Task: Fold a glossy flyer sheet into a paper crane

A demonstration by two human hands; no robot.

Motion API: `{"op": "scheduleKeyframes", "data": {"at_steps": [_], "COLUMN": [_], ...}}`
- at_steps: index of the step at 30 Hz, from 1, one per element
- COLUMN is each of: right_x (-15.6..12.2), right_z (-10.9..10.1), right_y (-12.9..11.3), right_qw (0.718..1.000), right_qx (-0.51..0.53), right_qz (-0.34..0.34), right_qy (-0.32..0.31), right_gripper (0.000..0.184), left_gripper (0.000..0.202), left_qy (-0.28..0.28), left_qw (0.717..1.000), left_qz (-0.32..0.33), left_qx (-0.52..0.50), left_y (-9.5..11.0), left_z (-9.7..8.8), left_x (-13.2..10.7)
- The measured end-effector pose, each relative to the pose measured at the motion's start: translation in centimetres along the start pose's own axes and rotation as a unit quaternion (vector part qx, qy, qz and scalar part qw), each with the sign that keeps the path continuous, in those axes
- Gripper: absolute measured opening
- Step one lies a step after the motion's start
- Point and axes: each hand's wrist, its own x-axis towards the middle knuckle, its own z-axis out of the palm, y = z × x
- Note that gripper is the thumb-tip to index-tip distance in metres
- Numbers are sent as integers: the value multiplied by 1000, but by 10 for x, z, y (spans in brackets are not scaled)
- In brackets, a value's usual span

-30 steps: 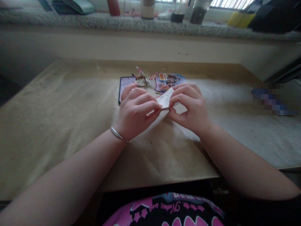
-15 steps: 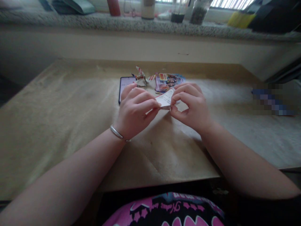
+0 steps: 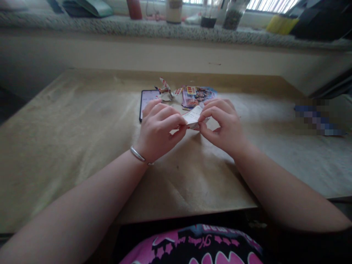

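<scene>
Between my two hands, a small piece of white printed paper is held above the table, its lower edge folded up and showing red print. My left hand pinches the paper's left side between thumb and forefinger. The right side is pinched by the thumb and fingers of my right hand. Just behind the hands lie a colourful printed leaflet and a folded paper shape with pointed ends. A phone with a lit screen lies partly hidden behind my left hand.
The table has a shiny yellowish cover. A blue, blurred-out item lies at the right. Along the back, a speckled stone sill carries jars, a red cylinder and a yellow object.
The paper's lower edge has tilted, so more of its red-printed underside shows below the fold. Both hands keep their pinch and have barely moved.
</scene>
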Motion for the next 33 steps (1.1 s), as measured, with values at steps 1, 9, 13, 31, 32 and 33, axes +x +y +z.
{"op": "scheduleKeyframes", "data": {"at_steps": [1, 9, 13, 31, 32, 33], "right_x": [0, 0, 0, -1, -1, -1], "right_z": [1, 2, 1, 0, 0, 1], "right_y": [-1, -6, -7, 1, 2, 3], "right_qw": [1000, 1000, 1000, 997, 998, 998], "right_qx": [-1, 13, 10, -38, -37, -35], "right_qz": [5, -3, -10, 63, 59, 56], "right_qy": [-1, -7, -5, 15, 10, 1], "right_gripper": [12, 12, 10, 6, 6, 6], "left_gripper": [10, 7, 10, 12, 13, 14], "left_qy": [4, 2, 4, 37, 44, 46], "left_qw": [1000, 999, 999, 990, 989, 989], "left_qz": [1, 41, 46, -113, -116, -119], "left_qx": [-1, -3, -3, -79, -74, -71], "left_y": [0, 1, 0, -14, -13, -11], "left_z": [1, 1, -1, 3, 2, 1], "left_x": [0, 1, 2, 1, 1, 1]}}
